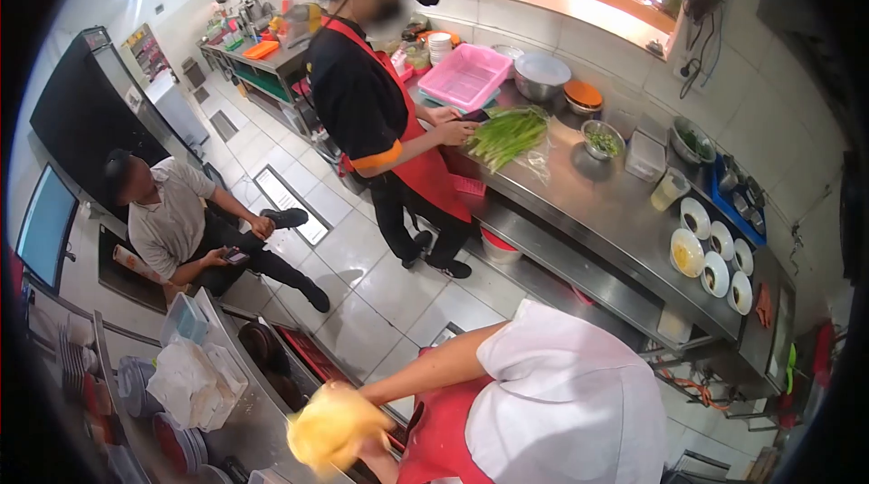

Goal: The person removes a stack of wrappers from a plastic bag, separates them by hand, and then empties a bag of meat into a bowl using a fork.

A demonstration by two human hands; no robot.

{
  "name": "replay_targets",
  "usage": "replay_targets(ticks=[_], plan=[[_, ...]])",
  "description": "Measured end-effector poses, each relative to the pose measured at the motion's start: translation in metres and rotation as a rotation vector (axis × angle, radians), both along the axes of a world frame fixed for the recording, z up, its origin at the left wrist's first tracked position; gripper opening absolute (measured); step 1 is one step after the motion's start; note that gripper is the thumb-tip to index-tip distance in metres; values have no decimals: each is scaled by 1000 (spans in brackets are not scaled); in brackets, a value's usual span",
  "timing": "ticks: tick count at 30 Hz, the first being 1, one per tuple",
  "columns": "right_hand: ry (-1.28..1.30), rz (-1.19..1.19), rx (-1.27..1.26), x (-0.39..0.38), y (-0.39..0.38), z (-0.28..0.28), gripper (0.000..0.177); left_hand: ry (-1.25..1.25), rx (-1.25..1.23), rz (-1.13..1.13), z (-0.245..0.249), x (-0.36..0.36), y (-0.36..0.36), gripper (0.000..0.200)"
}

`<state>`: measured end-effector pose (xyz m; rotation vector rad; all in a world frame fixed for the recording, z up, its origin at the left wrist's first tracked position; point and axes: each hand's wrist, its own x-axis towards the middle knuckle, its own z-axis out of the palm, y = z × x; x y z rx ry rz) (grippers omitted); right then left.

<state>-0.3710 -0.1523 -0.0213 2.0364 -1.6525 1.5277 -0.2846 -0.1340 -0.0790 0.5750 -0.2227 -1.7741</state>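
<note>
A crumpled yellow cloth (pixel 333 430), smeared by motion, is between my two hands at the bottom, by the edge of the steel counter. My right hand (pixel 351 393), at the end of the bare forearm from the white sleeve, grips its upper edge. My left hand (pixel 373 453) is against its lower right side, partly hidden by the cloth, with its fingers closed on it. A red apron (pixel 445 434) lies just to the right of both hands.
The steel counter (pixel 258 430) bears a white plastic bag (pixel 190 384), a clear container (pixel 186 319) and stacked plates (pixel 176 443). A person in a red apron (pixel 398 95) stands by green stalks (pixel 509 135) on the long worktable (pixel 579 190). Another person (pixel 176 221) sits at left holding a phone.
</note>
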Motion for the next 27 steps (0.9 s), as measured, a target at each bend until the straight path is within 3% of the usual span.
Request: replay_targets(ticks=[2, 6, 7, 10, 11, 14, 17, 20, 21, 24, 27], plan=[[358, 617, 501, -60, -16, 54, 34, -2, -20, -18, 2, -1, -1, 54], [346, 544, 503, -67, -32, 47, 41, -31, -183, -116, 26, -18, 12, 55], [354, 524, 511, -69, -33, 48, 43, 257, 115, -71, 69, -36, 21, 62], [328, 418, 525, -71, -35, 56, 49, 493, -126, -187, 80, -22, 27, 75], [344, 388, 738, -72, -39, 65, 59, 564, -202, -232, 75, -18, 29, 81], [-55, 352, 871, -89, -37, 70, 69, 207, -62, -72, 54, -5, 29, 78], [-1268, 917, 1641, -104, -33, 15, 79, 87, -69, 23, 54, -2, 30, 70], [-1607, 1258, 1520, -99, 13, 25, 79, 22, -55, 47, 54, -4, 31, 70], [-1647, 1308, 1408, -88, 13, 9, 72, 17, -47, 51, 54, -5, 30, 70], [-1382, 1036, 1313, -72, -8, -25, 65, -7, -39, 74, 54, -5, 32, 70], [-1203, 931, 1243, -69, -11, -26, 57, -12, -43, 87, 53, -4, 33, 70]])
